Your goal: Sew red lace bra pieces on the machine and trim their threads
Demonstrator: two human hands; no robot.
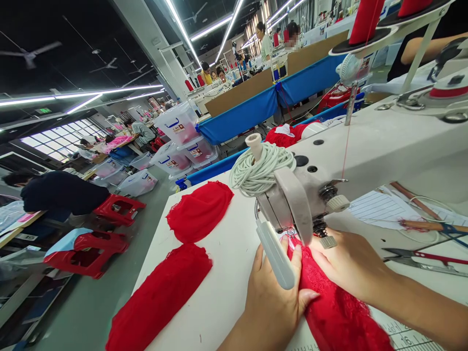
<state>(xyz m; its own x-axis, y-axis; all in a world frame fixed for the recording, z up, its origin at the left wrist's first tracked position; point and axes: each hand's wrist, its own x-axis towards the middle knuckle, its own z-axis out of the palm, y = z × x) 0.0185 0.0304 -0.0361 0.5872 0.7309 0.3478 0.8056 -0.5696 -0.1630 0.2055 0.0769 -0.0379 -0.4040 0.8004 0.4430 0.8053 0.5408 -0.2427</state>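
Observation:
A piece of red lace fabric (pixel 329 297) runs from beneath the sewing machine's needle area (pixel 290 233) toward me over the table's front. My left hand (pixel 272 287) lies on its left side, fingers stretched forward and thumb spread across the cloth. A grey lever (pixel 276 253) on the machine hides part of those fingers. On the right side, my right hand (pixel 347 263) is closed on the same fabric, close to the needle. Its fingertips are partly hidden by the sewing machine (pixel 387 146) and its tension knobs. A small whitish piece shows at the needle.
Two red fabric pieces (pixel 161 302) lie left on the white table (pixel 219 278). Scissors (pixel 427 258), a wooden-handled tool (pixel 420 225) and paper (pixel 380 209) lie right. Pale cord (pixel 261 168) is coiled on the machine. Beyond are plastic bins (pixel 179 126), red stools (pixel 91 248) and co-workers.

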